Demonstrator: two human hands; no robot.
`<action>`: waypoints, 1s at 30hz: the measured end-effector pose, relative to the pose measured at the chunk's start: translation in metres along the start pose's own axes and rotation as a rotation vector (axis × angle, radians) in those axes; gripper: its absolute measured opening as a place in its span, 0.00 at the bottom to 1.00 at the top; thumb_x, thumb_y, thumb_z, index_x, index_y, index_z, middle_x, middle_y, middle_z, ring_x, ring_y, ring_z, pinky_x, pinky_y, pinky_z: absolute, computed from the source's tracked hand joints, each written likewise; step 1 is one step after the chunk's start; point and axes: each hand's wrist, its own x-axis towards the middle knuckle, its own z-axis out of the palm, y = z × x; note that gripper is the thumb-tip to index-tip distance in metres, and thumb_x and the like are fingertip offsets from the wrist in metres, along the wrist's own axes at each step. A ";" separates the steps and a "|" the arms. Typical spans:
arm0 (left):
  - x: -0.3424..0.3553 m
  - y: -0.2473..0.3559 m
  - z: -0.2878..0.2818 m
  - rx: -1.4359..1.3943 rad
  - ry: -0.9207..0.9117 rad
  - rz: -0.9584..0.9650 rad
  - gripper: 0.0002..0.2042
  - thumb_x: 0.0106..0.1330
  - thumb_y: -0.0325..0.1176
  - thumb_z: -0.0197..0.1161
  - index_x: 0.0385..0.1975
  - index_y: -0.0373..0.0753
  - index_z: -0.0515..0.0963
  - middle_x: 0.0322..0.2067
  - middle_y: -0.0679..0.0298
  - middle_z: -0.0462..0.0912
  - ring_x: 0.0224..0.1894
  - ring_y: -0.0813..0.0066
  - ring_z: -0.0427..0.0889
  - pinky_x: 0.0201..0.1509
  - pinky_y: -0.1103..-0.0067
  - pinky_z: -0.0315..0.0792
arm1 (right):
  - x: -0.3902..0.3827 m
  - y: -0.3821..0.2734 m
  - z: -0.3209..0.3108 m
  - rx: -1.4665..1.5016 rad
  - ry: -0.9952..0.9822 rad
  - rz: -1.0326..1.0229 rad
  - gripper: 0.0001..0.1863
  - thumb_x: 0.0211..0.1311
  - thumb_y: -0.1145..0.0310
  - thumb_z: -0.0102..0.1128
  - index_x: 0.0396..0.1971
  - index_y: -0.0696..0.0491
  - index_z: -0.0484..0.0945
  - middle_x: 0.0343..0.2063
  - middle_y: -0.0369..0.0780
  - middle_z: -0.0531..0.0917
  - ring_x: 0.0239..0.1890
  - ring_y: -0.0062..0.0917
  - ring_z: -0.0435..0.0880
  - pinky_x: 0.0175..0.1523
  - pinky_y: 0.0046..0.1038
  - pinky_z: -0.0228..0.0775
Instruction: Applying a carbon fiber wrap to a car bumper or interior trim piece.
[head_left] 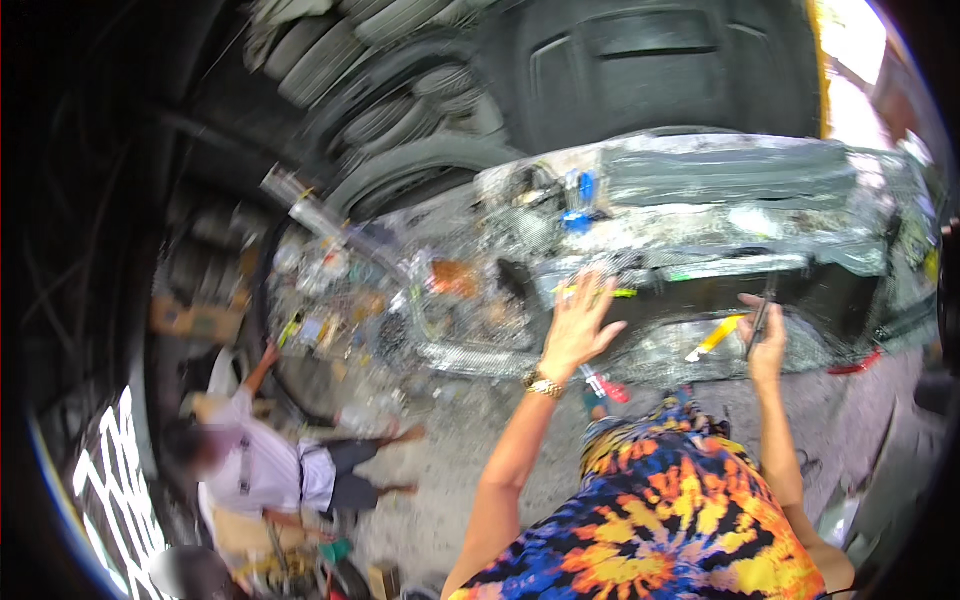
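Note:
My left hand (585, 322) is spread flat, palm down, over the near edge of a long black panel (690, 296). A thin yellow-green strip (624, 293) shows beside its fingers. Toward the panel's right part, my right hand (768, 346) is closed round a slender dark tool (767, 300) that points away from me; blur hides its exact kind. Just left of that hand lies a yellow-handled tool (722, 334) with a pale tip. A red-handled tool (608, 386) sits at the bench's near edge, below my left wrist.
The bench (560, 362) looks wrapped in shiny film. Blue items (580, 205) stand at its back; clutter (455, 278) covers its left end. Stacked tyres (420, 110) and a large dark panel (650, 75) rise behind. Another person (255, 465) is at the lower left, one arm toward the clutter.

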 end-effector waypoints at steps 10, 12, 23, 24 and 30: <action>-0.171 -0.039 -0.002 -0.376 0.270 -0.369 0.13 0.61 0.31 0.61 0.46 0.38 0.78 0.54 0.59 0.76 0.59 0.64 0.72 0.60 0.69 0.64 | -0.021 -0.030 -0.014 0.060 -0.141 -0.179 0.45 0.55 0.38 0.57 0.59 0.61 0.63 0.47 0.42 0.76 0.43 0.26 0.76 0.53 0.30 0.64; -0.201 -0.071 0.000 -0.290 0.094 -0.350 0.12 0.62 0.32 0.62 0.43 0.36 0.78 0.53 0.58 0.76 0.58 0.64 0.73 0.60 0.68 0.65 | -0.030 -0.044 -0.015 0.040 -0.101 -0.173 0.47 0.52 0.36 0.59 0.58 0.62 0.62 0.46 0.44 0.75 0.42 0.27 0.76 0.53 0.31 0.64; -0.254 -0.195 0.011 -0.093 -0.232 -0.283 0.34 0.66 0.46 0.55 0.67 0.33 0.54 0.70 0.53 0.48 0.72 0.54 0.45 0.71 0.56 0.42 | -0.153 -0.147 0.163 0.247 -0.182 0.176 0.50 0.34 0.31 0.70 0.46 0.60 0.69 0.33 0.44 0.77 0.32 0.28 0.77 0.38 0.28 0.69; -0.259 -0.202 0.013 -0.105 -0.225 -0.272 0.34 0.65 0.45 0.56 0.67 0.34 0.54 0.70 0.53 0.48 0.72 0.53 0.45 0.70 0.55 0.41 | -0.159 -0.154 0.184 0.243 -0.288 0.298 0.50 0.32 0.33 0.72 0.47 0.60 0.69 0.33 0.42 0.77 0.34 0.28 0.78 0.39 0.28 0.70; -0.272 -0.220 0.013 -0.122 -0.269 -0.291 0.34 0.64 0.45 0.58 0.66 0.35 0.56 0.70 0.53 0.48 0.72 0.53 0.45 0.69 0.52 0.42 | -0.194 -0.131 0.276 0.207 -0.684 0.497 0.30 0.41 0.51 0.77 0.37 0.57 0.74 0.30 0.35 0.77 0.34 0.23 0.77 0.40 0.25 0.68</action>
